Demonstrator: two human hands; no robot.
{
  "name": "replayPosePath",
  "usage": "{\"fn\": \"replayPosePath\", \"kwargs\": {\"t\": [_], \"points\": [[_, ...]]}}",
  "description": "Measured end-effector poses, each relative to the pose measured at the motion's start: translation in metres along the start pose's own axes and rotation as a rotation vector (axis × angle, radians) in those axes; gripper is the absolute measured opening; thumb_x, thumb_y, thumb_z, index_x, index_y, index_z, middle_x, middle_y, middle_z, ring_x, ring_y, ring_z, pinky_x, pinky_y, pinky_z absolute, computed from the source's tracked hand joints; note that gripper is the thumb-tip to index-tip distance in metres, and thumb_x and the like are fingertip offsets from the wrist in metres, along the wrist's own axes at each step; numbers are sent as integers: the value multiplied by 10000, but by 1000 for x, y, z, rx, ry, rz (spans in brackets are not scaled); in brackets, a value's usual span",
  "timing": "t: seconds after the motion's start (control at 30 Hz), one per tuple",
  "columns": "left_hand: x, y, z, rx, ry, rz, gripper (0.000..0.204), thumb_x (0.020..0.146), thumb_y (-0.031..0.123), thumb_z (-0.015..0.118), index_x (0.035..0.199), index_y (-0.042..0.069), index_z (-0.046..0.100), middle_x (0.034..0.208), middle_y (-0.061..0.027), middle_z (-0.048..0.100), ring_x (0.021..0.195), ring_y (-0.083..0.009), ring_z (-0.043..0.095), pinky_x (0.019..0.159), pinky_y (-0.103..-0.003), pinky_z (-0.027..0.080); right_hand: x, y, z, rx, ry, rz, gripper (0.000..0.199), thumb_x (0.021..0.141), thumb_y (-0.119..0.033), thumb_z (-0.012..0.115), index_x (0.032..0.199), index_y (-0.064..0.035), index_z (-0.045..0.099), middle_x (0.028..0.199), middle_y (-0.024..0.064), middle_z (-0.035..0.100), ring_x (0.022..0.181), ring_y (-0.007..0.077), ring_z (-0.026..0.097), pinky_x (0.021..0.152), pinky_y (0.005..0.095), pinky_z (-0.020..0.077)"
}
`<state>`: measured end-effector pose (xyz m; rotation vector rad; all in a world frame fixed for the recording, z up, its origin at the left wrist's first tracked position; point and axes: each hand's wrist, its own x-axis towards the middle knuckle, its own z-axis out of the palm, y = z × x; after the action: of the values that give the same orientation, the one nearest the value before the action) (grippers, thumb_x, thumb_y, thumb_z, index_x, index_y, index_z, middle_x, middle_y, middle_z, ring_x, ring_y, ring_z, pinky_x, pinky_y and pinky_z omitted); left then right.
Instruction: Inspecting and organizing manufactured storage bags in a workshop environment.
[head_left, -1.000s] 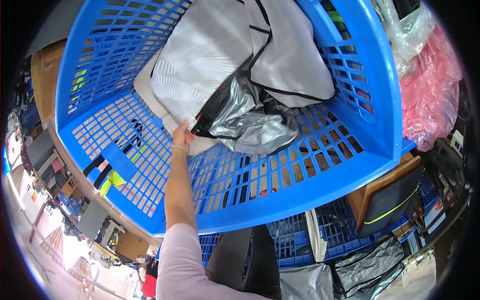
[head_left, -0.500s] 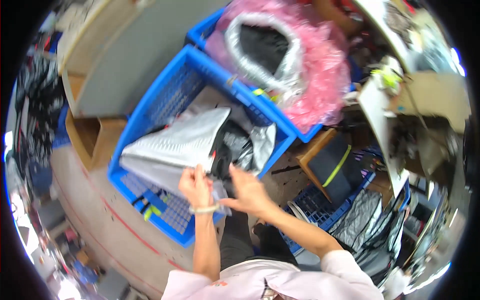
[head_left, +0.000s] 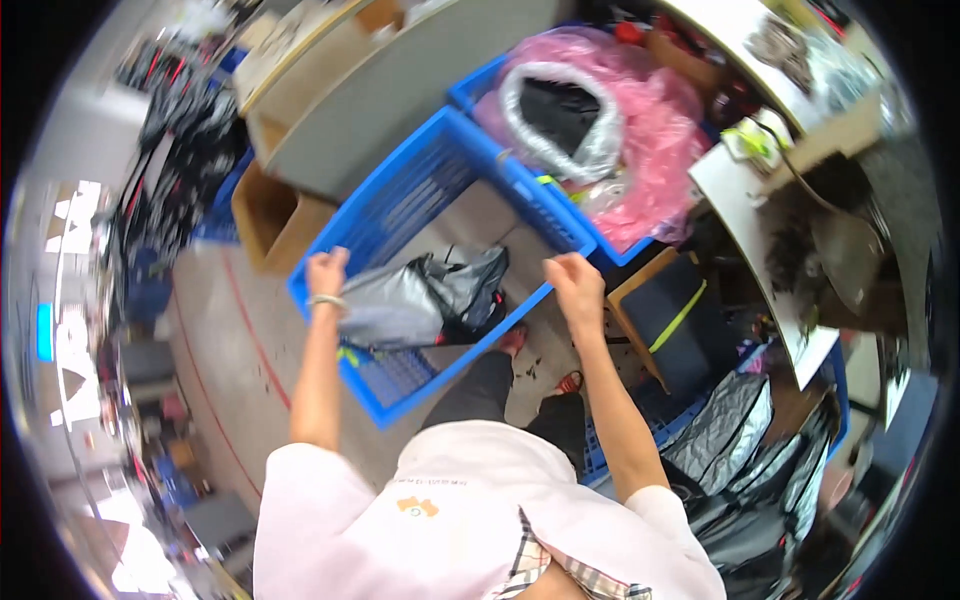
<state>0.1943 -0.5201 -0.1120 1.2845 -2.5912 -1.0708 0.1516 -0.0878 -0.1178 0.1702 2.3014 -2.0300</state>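
A blue plastic crate (head_left: 393, 408) with perforated walls stands before me. My left hand (head_left: 326, 275) is closed at its left corner, with the fingers curled over the rim. At the opposite right corner my right hand (head_left: 578, 288) is likewise closed on the rim. Inside the crate, between my hands and touched by neither, lies a silver-grey bag (head_left: 395, 305) with a black, crumpled part. A yellow-green strip shows beside its lower left end.
Behind stands another blue crate (head_left: 640, 246) with pink plastic wrap (head_left: 665, 165). A grey panel (head_left: 400, 95) and brown carton (head_left: 265, 215) are at the left. Right are a dark-seated stool (head_left: 665, 320), white table (head_left: 740, 185) and a crate of silver-black bags (head_left: 725, 425).
Both hands have let go of the silver-grey bag and moved apart to the crate's left and right corners. The bag now lies lower and flatter inside. My view has shifted.
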Motion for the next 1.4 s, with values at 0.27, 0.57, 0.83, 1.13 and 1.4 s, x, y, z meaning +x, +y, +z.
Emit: {"fn": "replayPosePath", "kwargs": {"t": [0.27, 0.57, 0.83, 1.13, 1.4], "points": [[-98, -183, 129, 103, -277, -425, 726, 715, 352, 678, 1257, -31, 386, 1208, -224, 486, 1087, -296, 496, 908, -364, 391, -52, 93, 56, -246, -439, 265, 243, 750, -209, 656, 822, 21, 621, 716, 111, 646, 673, 160, 618, 635, 286, 472], [-73, -258, 181, 14, -428, 59, 701, 768, 291, 613, 1326, 6, 298, 1356, -210, 322, 1276, -327, 280, 1049, -351, 235, -23, 253, 291, -732, -789, 33, 440, 743, -433, 605, 760, 7, 623, 794, 214, 616, 776, 396, 595, 682, 439, 476], [-41, -325, 75, -280, 469, -313, 721, 682, 166, 716, 1273, -29, 353, 1254, -178, 423, 1179, -292, 391, 1008, -367, 294, -43, 187, 312, -634, -720, -200, 367, 809, -350, 509, 666, -31, 620, 672, 211, 586, 646, 391, 582, 615, 476, 458], [10, -87, -63, -400, -118, 63, 478, 755, 333, 660, 1107, 32, 543, 871, -71, 615, 728, -122, 560, 663, -257, 453, -17, -70, 115, -312, -589, -38, 307, 818, -215, 585, 597, -3, 566, 444, 3, 460, 421, 64, 450, 394, 257, 341], [-79, 228, -116, -323, -227, 802, 261, 729, 202, 647, 675, -8, 501, 529, -75, 386, 513, -128, 358, 478, -311, 301, -78, -154, -48, 372, 444, 60, 136, 710, -52, 589, 617, -58, 490, 614, -30, 462, 563, 54, 440, 501, 221, 350]]}}
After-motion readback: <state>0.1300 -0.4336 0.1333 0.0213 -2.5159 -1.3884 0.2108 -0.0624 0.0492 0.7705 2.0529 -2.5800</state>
